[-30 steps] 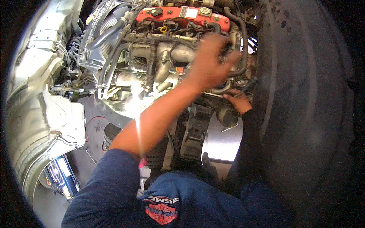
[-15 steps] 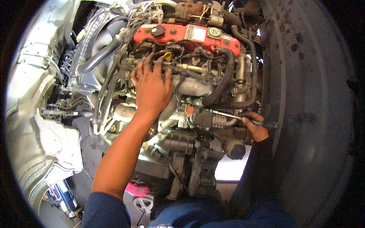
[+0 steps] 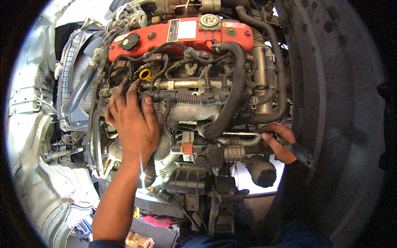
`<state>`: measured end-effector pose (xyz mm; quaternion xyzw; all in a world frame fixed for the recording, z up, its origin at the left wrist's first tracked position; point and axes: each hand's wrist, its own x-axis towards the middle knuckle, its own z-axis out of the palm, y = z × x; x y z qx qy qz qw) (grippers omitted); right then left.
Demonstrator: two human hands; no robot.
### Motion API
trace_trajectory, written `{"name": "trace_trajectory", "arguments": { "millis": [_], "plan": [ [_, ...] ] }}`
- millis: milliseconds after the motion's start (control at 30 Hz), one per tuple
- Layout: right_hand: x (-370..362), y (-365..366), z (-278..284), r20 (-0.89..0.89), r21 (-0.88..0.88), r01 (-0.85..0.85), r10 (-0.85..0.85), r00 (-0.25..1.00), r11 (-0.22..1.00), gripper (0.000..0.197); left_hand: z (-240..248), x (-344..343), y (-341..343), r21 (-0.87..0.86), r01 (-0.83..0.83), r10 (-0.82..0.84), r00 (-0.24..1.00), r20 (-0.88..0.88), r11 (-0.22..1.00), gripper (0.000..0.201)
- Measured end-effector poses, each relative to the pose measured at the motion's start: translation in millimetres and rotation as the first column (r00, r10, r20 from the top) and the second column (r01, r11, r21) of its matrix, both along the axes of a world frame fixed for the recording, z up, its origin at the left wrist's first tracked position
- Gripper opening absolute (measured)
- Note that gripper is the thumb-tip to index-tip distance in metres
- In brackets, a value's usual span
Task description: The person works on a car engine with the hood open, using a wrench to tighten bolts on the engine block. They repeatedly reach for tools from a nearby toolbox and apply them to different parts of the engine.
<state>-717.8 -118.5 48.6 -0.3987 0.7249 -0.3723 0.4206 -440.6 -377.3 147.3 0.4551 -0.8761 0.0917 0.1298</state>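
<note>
My left hand lies on the engine with its fingers stretched out. Its fingertips rest by the hoses and wiring below a yellow dipstick ring. At the right side of the engine, my right hand is closed around a screwdriver-like tool with a long metal shaft and a dark handle. The shaft points left, past the lower end of a thick black hose, above a ribbed metal pipe. Where the tip ends among the parts is hard to make out.
A red engine cover with a black oil cap spans the top. The radiator stands at the left. A dark panel rises along the right, close to my right hand. A pink cloth lies below.
The view has come closer and shifted, so the engine appears larger. My left hand stays on the engine, fingers spread. My right hand still grips the tool, whose handle now appears tilted lower.
</note>
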Motion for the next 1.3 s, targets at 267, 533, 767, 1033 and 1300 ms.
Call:
{"name": "trace_trajectory", "arguments": {
  "millis": [267,533,767,1033,1300],
  "plan": [
    [7.8,-6.2,-3.4,-0.183,-0.005,-0.05,0.049,0.982,0.999,0.029,-1.3,-0.4,0.5,-0.005,0.002,-0.002,1.0,0.007,1.0,0.043],
    [1.8,-21.3,8.6,0.304,0.284,0.119,-0.207,0.93,0.951,0.037,1.9,1.2,1.3,-0.04,0.023,-0.023,1.0,-0.002,0.999,0.043],
    [29.4,-7.1,2.9,-0.397,-0.167,0.089,-0.149,0.906,0.982,0.046,5.8,5.2,2.2,-0.047,0.004,-0.008,0.997,-0.081,0.999,0.044],
    [0.1,-16.1,-10.9,-0.148,0.337,0.165,-0.121,0.982,0.927,0.068,21.2,-71.9,119.0,0.399,0.668,-0.56,0.744,-0.364,0.629,0.04],
    [-1.7,-9.2,-34.7,-0.444,0.105,-0.099,0.136,0.886,0.989,0.037,-60.4,-134.8,155.0,0.506,0.553,-0.651,0.759,0.022,0.662,0.017]
  ]
}}
